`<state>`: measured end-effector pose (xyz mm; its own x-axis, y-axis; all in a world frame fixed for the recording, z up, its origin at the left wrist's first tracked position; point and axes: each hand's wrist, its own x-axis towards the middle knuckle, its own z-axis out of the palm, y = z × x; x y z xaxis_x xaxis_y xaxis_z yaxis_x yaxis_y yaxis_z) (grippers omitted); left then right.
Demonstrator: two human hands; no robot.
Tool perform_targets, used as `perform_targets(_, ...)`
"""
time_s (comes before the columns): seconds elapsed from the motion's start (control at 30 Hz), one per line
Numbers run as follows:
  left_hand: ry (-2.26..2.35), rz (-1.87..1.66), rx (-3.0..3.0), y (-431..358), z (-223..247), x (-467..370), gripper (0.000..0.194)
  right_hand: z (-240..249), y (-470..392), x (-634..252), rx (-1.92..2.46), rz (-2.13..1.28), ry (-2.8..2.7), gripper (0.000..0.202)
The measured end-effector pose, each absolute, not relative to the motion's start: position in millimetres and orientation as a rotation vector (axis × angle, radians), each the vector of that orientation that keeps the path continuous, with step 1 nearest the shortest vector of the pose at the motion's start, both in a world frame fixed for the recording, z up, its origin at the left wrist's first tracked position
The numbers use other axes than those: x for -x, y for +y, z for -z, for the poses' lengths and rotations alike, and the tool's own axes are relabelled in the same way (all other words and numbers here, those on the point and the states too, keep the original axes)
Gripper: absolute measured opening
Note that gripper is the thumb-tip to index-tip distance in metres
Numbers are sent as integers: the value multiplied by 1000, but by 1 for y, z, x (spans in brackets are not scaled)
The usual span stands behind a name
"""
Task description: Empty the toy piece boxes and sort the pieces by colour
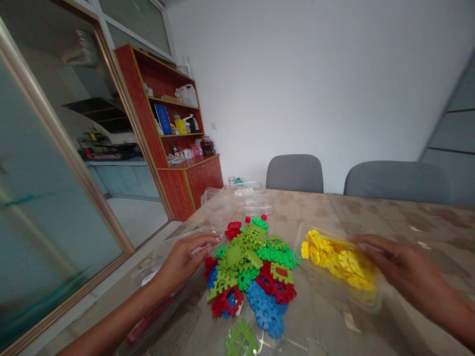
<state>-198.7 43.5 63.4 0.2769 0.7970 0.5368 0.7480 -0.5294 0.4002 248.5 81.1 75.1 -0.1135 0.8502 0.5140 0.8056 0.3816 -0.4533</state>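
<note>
My left hand [186, 257] is at the left of a heap of plastic interlocking pieces, its thumb and fingers closed on the rim of a clear plastic box [163, 245]. The heap holds olive-green pieces [234, 257], bright green pieces [276, 253], red pieces [276, 288] and blue pieces [265, 309]. On the right, my right hand [403, 264] grips the right edge of a second clear box [302, 232] that contains yellow flower-shaped pieces [343, 262]. This hand is slightly blurred, and its lower fingers are partly hidden.
More clear boxes [256, 198] stand at the table's far left. An olive-green piece [241, 338] lies near the front edge. Two grey chairs [295, 173] stand behind the table [315, 200]. A red-brown shelf unit [174, 123] stands back left, beside a sliding glass door [48, 198].
</note>
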Motion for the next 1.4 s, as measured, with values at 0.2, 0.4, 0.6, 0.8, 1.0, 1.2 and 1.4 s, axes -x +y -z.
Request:
perform_targets(0.2,1452,-1100,-2419,53,-64,181,25,-87,113,-181,1396,350,-2153,37)
perform_targets(0.4,1430,-1084,-2384,59,-66,178,25,-86,97,-120,1387,536,-2324,41)
perform_targets(0.6,1426,-1085,-2352,62,-61,176,26,-77,91,-109,1253,866,-2340,49)
perform_targets(0.8,1557,-1087,-2299,67,-54,173,29,-72,91,-116,1027,972,-2295,51)
perform_targets(1.0,1647,-1100,-2223,72,-44,174,36,-77,123,-144,1361,245,-1986,40)
perform_targets(1.2,1662,-1015,-2213,72,-40,172,46,-50,193,-195,1730,-408,-1534,25)
perform_targets(1.4,1614,-870,-2246,86,-39,175,59,-16,230,-216,1750,-737,-1295,28)
